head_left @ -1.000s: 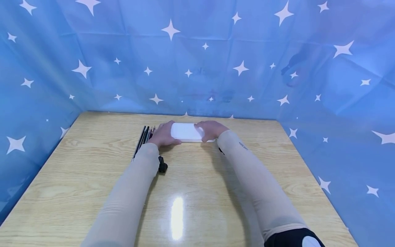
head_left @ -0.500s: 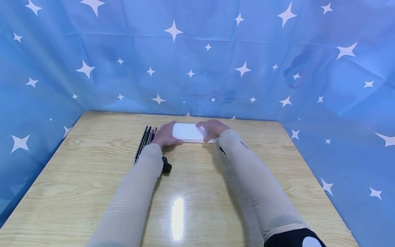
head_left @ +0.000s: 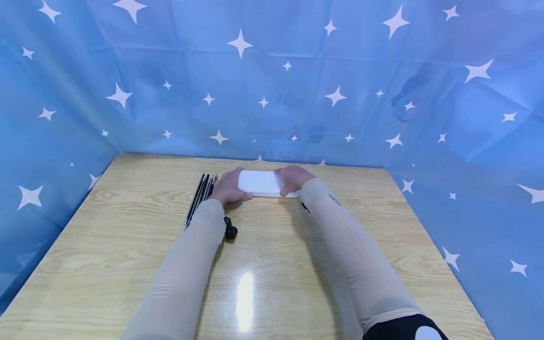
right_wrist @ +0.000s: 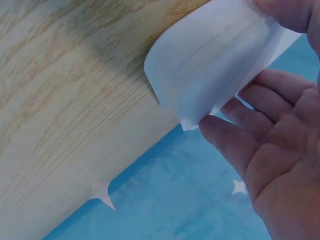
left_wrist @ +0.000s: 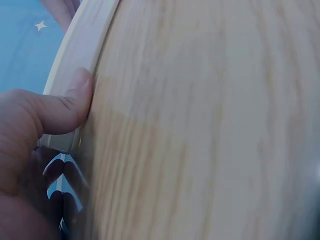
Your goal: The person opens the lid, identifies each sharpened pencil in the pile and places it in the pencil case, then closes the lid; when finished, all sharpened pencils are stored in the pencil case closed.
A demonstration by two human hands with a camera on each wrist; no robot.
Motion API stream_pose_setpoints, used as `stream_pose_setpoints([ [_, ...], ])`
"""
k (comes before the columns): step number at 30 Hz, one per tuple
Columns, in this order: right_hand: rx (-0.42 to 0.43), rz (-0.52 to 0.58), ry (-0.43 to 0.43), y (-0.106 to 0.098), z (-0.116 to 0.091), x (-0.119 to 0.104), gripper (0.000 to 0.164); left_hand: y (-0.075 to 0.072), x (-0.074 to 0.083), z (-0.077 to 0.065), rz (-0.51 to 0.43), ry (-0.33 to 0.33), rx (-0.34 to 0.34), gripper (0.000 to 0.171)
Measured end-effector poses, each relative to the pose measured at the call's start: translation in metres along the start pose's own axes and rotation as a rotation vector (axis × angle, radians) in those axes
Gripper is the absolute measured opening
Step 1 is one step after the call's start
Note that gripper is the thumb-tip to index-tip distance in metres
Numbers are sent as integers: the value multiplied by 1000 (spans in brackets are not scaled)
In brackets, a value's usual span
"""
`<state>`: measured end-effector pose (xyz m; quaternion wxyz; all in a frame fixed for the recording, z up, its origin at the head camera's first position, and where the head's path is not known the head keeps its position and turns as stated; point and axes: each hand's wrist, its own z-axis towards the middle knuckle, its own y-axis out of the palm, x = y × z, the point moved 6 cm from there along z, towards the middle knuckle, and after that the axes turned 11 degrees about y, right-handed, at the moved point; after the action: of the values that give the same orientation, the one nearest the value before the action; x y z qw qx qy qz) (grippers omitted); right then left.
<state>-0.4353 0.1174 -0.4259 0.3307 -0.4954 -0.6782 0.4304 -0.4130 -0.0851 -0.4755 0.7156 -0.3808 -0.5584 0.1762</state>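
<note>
A long white box with rounded corners lies near the far edge of the table. My left hand grips its left end; in the left wrist view the thumb presses the near side wall. At the other end my right hand holds the box, thumb toward me and fingers along the far side. The right wrist view shows a seam running along the white box and a small tab at its corner. Just left of my left hand lie several pencils, partly hidden by the hand and sleeve.
The wooden table ends at a blue curtain with white stars, which rises behind the box and along both sides. A small black object shows beside my left wrist.
My right fingertips have shifted slightly to the right over the box top and look a little blurred. The left hand keeps its hold; the head view has shifted a little.
</note>
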Motion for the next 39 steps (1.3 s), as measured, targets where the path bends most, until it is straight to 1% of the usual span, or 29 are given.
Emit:
stream_pose_setpoints([
  [8,11,-23,-26,0,2,1,90,5,-7,5,13,-35,7,91],
  [12,2,-10,-30,-1,0,2,88,6,-4,5,2,-26,4,91],
  [17,4,-13,-14,0,1,2,89,7,-4,6,-16,-38,6,92],
  [22,17,-66,21,6,-2,-11,92,8,-4,4,-22,-39,12,92],
  [24,25,-97,35,9,-3,-18,89,9,-4,4,-28,-31,11,90],
  [30,100,-218,59,15,-1,-34,83,8,-4,2,-22,-16,18,90],
  [34,136,-258,88,18,1,-38,81,8,-3,4,-10,-13,15,91],
  [39,159,-270,79,14,-2,-39,83,7,-1,5,-11,-25,26,90],
])
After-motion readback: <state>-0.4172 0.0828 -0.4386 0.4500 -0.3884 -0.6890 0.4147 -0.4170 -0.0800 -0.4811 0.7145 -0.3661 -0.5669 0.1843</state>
